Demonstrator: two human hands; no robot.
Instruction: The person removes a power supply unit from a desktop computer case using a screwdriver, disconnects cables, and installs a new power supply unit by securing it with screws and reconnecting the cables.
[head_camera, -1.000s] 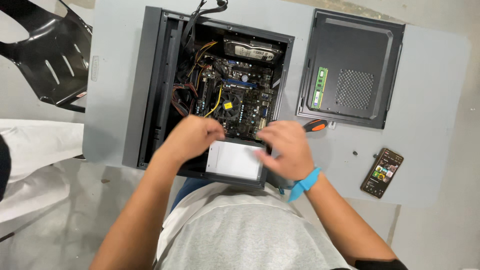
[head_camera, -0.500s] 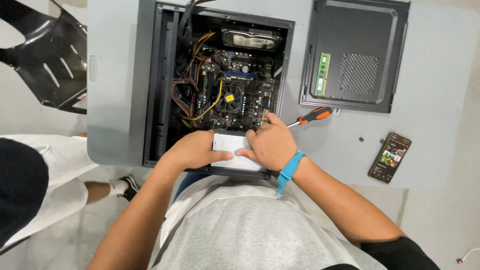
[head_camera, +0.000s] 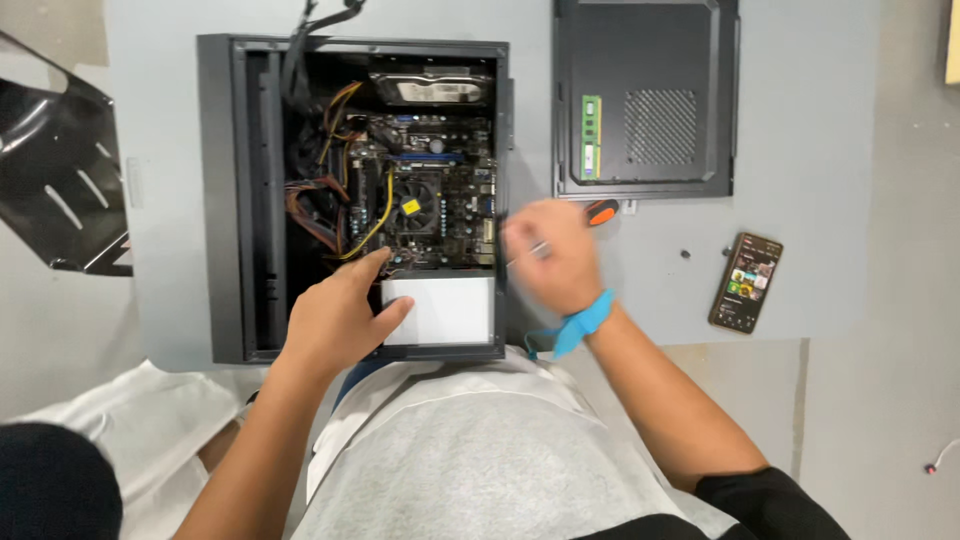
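Note:
An open black computer case (head_camera: 225, 200) lies flat on the grey table, its motherboard (head_camera: 430, 205) and coloured wires exposed. My left hand (head_camera: 340, 315) rests inside the near end of the case, fingers spread against the left side of a white rectangular box (head_camera: 445, 310). My right hand (head_camera: 550, 255), blurred, is at the case's right wall and grips a screwdriver with an orange and black handle (head_camera: 600, 211). A blue band (head_camera: 580, 322) circles my right wrist.
The case's black side panel (head_camera: 650, 110) lies to the right with a green memory stick (head_camera: 591, 135) on it. A phone (head_camera: 745, 282) with a lit screen lies further right. A small screw (head_camera: 685, 253) sits near it. A black chair (head_camera: 60, 190) stands at left.
My right hand has left the white box, moved right to the case wall and closed on the screwdriver. My left hand stays at the box's left side. The view has shifted.

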